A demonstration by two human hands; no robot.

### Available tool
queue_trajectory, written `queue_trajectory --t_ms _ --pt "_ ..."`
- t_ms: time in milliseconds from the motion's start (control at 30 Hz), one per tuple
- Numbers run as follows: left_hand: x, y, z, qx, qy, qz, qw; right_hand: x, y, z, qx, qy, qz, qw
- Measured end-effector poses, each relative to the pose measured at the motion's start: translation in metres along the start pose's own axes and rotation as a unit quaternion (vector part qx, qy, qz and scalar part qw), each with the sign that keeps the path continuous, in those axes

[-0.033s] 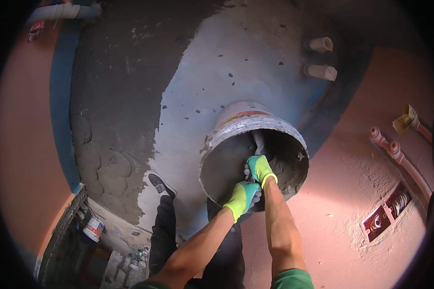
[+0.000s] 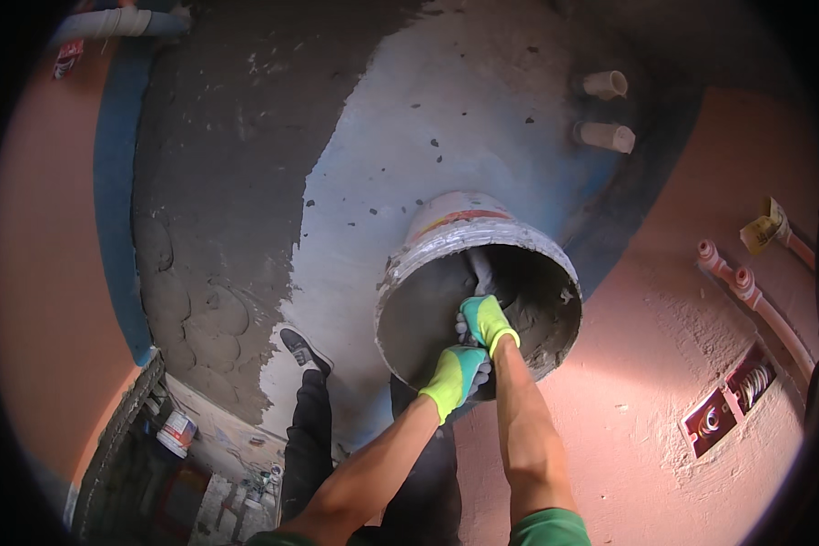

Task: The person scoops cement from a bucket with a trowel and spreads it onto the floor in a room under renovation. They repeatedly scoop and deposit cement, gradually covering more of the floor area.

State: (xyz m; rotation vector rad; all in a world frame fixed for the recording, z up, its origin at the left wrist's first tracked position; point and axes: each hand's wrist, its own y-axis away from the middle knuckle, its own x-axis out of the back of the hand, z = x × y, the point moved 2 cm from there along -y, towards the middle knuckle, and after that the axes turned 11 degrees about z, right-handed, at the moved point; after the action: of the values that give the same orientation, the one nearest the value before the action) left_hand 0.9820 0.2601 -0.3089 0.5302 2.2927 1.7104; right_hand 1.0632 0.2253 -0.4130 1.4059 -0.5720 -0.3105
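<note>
A tilted bucket (image 2: 464, 235) opens toward me, its outer rim crusted with mortar. Wet grey mortar (image 2: 419, 314) lies inside. My right hand (image 2: 485, 320), in a green and yellow glove, reaches into the opening, fingers closed. Beyond it a pale grey tool (image 2: 480, 271) slants into the mortar; its working end is buried, so its kind is unclear. Just below and left, my left hand (image 2: 460, 375), gloved alike, is closed close against the right one. Both appear wrapped around the tool's handle, which the gloves mostly hide.
Dark fresh mortar (image 2: 237, 164) covers the floor's left side; bare grey floor (image 2: 373, 164) has scattered crumbs. Two pipe stubs (image 2: 605, 136) rise at the far right. Pink wall (image 2: 610, 428) carries pipes (image 2: 744, 284) and a red box (image 2: 712, 420). My shoe (image 2: 302, 348) stands left of the bucket.
My right hand has shifted slightly left and down inside the bucket, and the grey tool has moved a little with it. My left hand has barely moved.
</note>
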Motion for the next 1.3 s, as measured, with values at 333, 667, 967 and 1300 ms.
queue_trajectory --t_ms 333,667,967,1300 --pt "0.018 0.085 -0.02 -0.086 -0.029 0.063 0.994 -0.009 0.091 -0.001 -0.038 -0.108 -0.165 0.98" --pt "0.015 0.274 -0.096 -0.106 -0.04 -0.048 0.992 0.043 0.28 0.017 -0.078 -0.213 -0.222 0.948" --pt "0.208 0.352 -0.145 -0.194 -0.017 -0.184 0.964 -0.083 0.454 0.047 0.115 -0.269 -0.186 0.938" --pt "0.462 0.166 -0.061 -0.328 0.057 0.095 0.938 -0.444 0.334 0.022 0.309 0.018 -0.008 0.951"
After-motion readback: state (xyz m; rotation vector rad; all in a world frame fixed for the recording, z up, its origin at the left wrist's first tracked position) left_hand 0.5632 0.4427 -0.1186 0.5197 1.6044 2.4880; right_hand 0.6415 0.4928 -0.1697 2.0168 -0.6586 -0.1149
